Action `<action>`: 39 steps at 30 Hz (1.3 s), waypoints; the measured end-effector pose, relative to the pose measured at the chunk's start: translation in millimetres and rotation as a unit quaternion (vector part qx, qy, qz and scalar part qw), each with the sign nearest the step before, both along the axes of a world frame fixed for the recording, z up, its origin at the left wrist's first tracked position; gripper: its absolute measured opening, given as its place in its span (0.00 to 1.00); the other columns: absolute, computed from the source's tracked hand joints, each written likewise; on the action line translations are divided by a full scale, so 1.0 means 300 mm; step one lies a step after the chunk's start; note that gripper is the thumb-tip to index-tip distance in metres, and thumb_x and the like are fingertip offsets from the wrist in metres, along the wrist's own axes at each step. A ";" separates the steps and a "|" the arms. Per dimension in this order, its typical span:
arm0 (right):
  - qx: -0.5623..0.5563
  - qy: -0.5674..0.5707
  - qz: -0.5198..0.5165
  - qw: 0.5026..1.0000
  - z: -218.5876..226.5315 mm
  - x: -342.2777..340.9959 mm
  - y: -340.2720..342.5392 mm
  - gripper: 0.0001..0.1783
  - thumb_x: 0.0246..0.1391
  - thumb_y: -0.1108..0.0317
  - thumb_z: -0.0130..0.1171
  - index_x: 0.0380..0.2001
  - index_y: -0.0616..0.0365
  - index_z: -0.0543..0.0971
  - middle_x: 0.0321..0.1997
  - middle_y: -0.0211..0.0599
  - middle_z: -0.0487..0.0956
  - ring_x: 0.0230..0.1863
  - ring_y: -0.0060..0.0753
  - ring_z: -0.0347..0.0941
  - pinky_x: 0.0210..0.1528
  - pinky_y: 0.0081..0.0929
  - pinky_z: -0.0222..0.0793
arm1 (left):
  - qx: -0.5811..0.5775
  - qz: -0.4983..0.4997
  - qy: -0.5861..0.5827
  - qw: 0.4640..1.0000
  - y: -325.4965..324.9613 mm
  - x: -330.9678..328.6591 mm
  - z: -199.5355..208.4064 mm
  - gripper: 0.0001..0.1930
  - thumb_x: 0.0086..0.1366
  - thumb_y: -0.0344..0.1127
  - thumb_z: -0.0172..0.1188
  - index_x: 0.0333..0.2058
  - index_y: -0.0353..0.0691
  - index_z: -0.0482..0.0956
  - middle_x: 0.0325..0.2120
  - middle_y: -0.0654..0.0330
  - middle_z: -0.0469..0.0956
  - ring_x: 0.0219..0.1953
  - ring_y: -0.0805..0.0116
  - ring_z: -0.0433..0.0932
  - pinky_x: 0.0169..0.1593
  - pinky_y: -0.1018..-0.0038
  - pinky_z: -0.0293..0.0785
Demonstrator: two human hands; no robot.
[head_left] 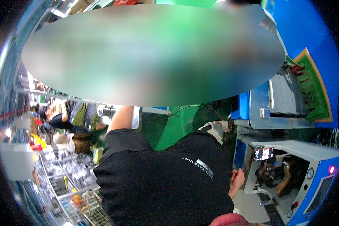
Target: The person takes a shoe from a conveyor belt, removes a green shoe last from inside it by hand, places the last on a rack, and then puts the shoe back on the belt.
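Observation:
My left forearm (119,118) comes out of a black sleeve and runs up into a large blurred patch, so the left hand and anything in it are hidden. Low at the right side of my black shirt is my right hand (236,180), its fingers curled in. Whether it holds anything small does not show. Nearest to it stands a blue and white machine cabinet (315,153) with an open front and dark parts inside. A lit phone-like screen (263,153) sits at the opening's upper corner.
The cabinet carries a glowing red lamp (331,169) and a round gauge (310,173). Beyond it is another blue-edged machine (280,122) beside a green, tan-edged panel (316,88). At left, wire baskets (90,207) and grey bagged items (69,169) are near another person (62,119).

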State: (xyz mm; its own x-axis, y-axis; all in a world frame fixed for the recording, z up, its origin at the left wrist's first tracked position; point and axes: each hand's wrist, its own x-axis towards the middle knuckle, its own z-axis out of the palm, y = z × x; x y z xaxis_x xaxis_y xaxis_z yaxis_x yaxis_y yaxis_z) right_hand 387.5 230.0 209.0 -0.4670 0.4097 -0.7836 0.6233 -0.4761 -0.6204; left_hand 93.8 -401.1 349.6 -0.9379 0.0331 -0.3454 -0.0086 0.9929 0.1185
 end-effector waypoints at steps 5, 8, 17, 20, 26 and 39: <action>0.010 -0.010 0.031 0.999 0.062 -0.116 0.023 0.15 0.67 0.59 0.53 0.44 0.61 0.74 0.27 0.34 0.76 0.21 0.23 0.71 0.18 0.17 0.63 | -0.125 0.209 0.099 0.965 -0.521 0.189 0.164 0.30 0.44 0.53 0.75 0.44 0.41 0.83 0.52 0.51 0.77 0.54 0.52 0.75 0.57 0.61 0.73; 0.073 -0.004 0.105 0.992 0.058 -0.140 -0.011 0.18 0.66 0.57 0.56 0.47 0.62 0.77 0.31 0.36 0.79 0.31 0.27 0.75 0.32 0.23 0.69 | -0.334 0.365 0.301 0.815 -0.595 0.129 0.128 0.28 0.55 0.54 0.69 0.48 0.42 0.80 0.48 0.55 0.79 0.54 0.59 0.76 0.54 0.59 0.72; 0.076 0.027 -0.045 0.996 0.091 -0.165 -0.054 0.19 0.66 0.58 0.55 0.51 0.63 0.77 0.33 0.34 0.81 0.30 0.21 0.76 0.33 0.19 0.71 | -0.026 -0.087 0.072 0.993 -0.089 -0.359 -0.766 0.24 0.69 0.51 0.44 0.38 0.38 0.83 0.29 0.44 0.81 0.38 0.43 0.80 0.44 0.49 0.73; 0.123 -0.021 -0.080 0.989 0.117 -0.174 -0.059 0.17 0.68 0.60 0.54 0.50 0.63 0.76 0.34 0.36 0.81 0.31 0.22 0.77 0.32 0.20 0.71 | 0.314 0.242 -0.232 0.888 0.540 -0.337 -0.987 0.15 0.67 0.46 0.57 0.43 0.44 0.85 0.38 0.54 0.83 0.37 0.67 0.81 0.42 0.69 0.76; 0.199 -0.042 -0.149 0.968 -0.035 -0.160 -0.115 0.19 0.65 0.62 0.56 0.54 0.62 0.77 0.33 0.34 0.83 0.27 0.22 0.78 0.31 0.22 0.74 | 0.299 -0.280 -0.259 0.875 1.291 -0.264 -0.991 0.19 0.67 0.49 0.57 0.48 0.43 0.82 0.43 0.54 0.84 0.47 0.53 0.82 0.48 0.64 0.75; 0.451 -0.065 -0.064 0.888 -0.024 -0.276 -0.056 0.26 0.56 0.69 0.55 0.60 0.45 0.74 0.28 0.43 0.79 0.25 0.42 0.76 0.32 0.37 0.72 | 0.199 -0.018 -0.363 0.910 1.271 -0.782 -1.029 0.16 0.64 0.43 0.53 0.29 0.34 0.78 0.23 0.54 0.77 0.24 0.58 0.79 0.27 0.64 0.73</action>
State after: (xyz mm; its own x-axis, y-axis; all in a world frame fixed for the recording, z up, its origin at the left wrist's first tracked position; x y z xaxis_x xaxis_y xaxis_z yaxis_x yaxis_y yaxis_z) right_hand 304.8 213.1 201.7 -0.3013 0.9412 -0.1526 0.6938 0.1067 -0.7122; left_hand -140.7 -19.9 41.0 -0.4627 0.3167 -0.8280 -0.1964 0.8742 0.4440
